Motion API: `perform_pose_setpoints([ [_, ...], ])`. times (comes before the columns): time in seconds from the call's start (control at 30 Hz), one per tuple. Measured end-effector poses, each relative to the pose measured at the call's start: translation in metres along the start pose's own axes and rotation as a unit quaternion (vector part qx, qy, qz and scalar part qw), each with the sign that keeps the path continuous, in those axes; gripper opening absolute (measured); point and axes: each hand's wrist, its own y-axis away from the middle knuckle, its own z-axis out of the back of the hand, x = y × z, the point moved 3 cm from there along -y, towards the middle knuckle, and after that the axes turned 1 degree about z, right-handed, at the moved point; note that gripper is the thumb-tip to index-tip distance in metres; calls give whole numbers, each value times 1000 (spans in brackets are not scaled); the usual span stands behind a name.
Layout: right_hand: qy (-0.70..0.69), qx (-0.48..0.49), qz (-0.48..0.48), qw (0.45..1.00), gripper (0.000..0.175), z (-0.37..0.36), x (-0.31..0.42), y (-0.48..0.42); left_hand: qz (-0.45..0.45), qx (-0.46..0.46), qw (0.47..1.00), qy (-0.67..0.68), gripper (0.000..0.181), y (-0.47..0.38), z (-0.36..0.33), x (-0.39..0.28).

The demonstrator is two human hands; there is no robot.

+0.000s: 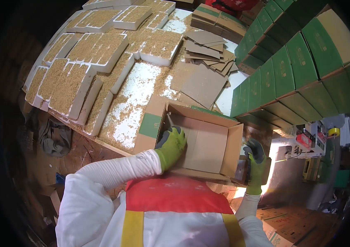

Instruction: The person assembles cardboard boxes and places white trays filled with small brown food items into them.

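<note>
An uncovered cardboard box [207,145] stands at the table's front edge, close to my body. Its inside shows a bare cardboard bottom. My left hand [172,146], in a green and grey work glove, reaches over the box's left side. A thin pale strip [169,119] shows just beyond its fingers; whether they hold it is unclear. Outside the box's right wall is my right hand [255,157] in a matching glove, its fingers curled. What lies within those fingers cannot be made out. A flap with a green band [148,125] extends left of the box.
Flat cardboard sheets [204,81] lie in a loose pile behind the box. White foam trays [67,88] filled with tan shavings cover the table's left. Loose shavings [135,102] lie on its white top. Green cartons [289,68] stand in rows at right. Another person's red garment [233,4] shows at the far edge.
</note>
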Motion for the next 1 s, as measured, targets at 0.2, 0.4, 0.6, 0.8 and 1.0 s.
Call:
perform_pose_setpoints([
  [0.2, 5, 56, -52, 997, 61, -5, -34, -10, 72, -235, 867, 433, 38, 32, 33, 74],
  [0.4, 424, 39, -105, 899, 79, -90, -91, -19, 231, -211, 839, 445, 96, 20, -82, 37],
  [0.6, -41, 177, -54, 982, 41, -91, -83, -6, 258, -115, 462, 841, 51, 3, -100, 41],
  [0.8, 38, 146, 167, 974, 64, -62, 91, -119, 100, -176, 348, 916, 51, -50, -25, 102],
  [1.0, -19, -339, 631, 697, 57, 118, 310, -106, -269, -268, 376, 845, 47, -179, 156, 197],
])
